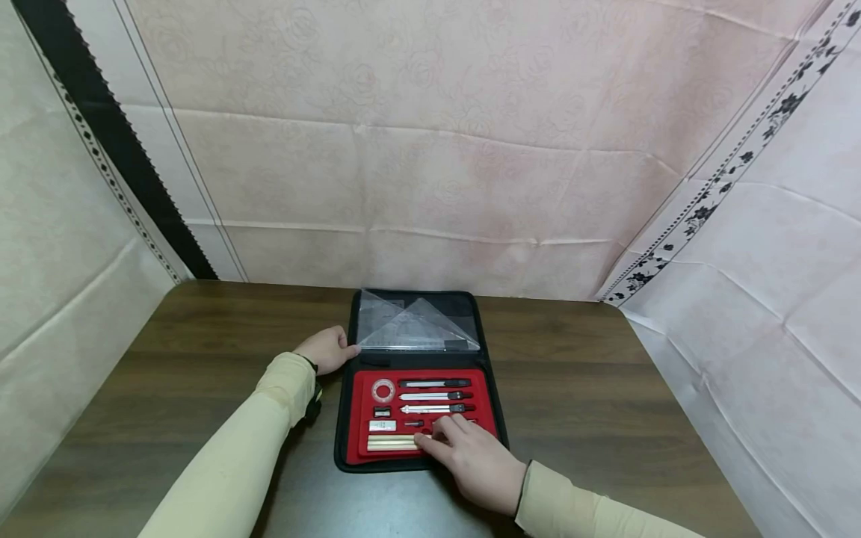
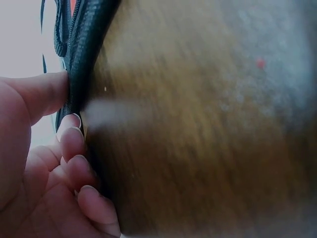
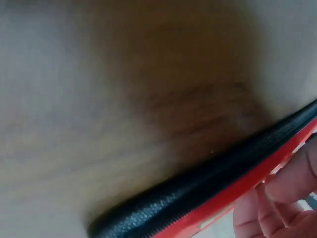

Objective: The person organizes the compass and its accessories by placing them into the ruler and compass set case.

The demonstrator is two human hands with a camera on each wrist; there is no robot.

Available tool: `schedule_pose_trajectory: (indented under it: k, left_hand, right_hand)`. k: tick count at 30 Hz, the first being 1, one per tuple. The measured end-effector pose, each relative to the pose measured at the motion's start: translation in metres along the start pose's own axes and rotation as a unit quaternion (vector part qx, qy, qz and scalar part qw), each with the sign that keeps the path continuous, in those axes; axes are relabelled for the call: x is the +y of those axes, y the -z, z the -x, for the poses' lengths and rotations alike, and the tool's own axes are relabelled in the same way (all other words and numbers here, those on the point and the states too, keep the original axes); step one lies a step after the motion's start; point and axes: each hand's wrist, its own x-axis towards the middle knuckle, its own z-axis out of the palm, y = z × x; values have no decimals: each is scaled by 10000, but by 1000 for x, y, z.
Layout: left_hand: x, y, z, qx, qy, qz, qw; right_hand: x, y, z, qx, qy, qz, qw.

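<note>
A black zip case (image 1: 344,418) lies open on the wooden table (image 1: 202,359). Its red insert (image 1: 363,388) holds several drawing instruments (image 1: 436,396), a small round protractor (image 1: 383,390) and pale pencils (image 1: 390,443). Clear set squares (image 1: 417,325) sit in the lid. My left hand (image 1: 327,349) grips the case's left edge (image 2: 86,44), thumb on top and fingers (image 2: 74,144) curled against it. My right hand (image 1: 471,459) lies over the insert's near right part, fingertips touching the pencils' end. In the right wrist view, the case rim (image 3: 198,188) and my fingers (image 3: 292,183) show, blurred.
Pale cloth (image 1: 430,149) hangs behind the table and on both sides, close to its edges. Bare tabletop lies left and right of the case, with the table's back edge (image 1: 538,299) just beyond the lid.
</note>
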Motion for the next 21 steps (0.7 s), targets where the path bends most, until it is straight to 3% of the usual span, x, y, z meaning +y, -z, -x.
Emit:
schedule_pose_trajectory:
  k: [4, 9, 14, 18, 21]
  left_hand:
    - [-1, -2, -3, 1, 10, -11, 10000]
    - [-5, -7, -7, -22, 28, 9, 10000]
    - [-10, -9, -11, -6, -6, -6, 10000]
    - [-12, -9, -11, 13, 22, -24, 10000]
    - [-12, -9, -12, 3, 36, 4, 10000]
  right_hand:
    - [1, -2, 2, -22, -121, -89, 9999]
    - [-4, -2, 5, -116, -140, 168, 9997]
    - [-9, 0, 11, 139, -69, 316, 9994]
    - [-6, 2, 14, 331, -71, -29, 9994]
    - [-1, 6, 13, 197, -135, -402, 9989]
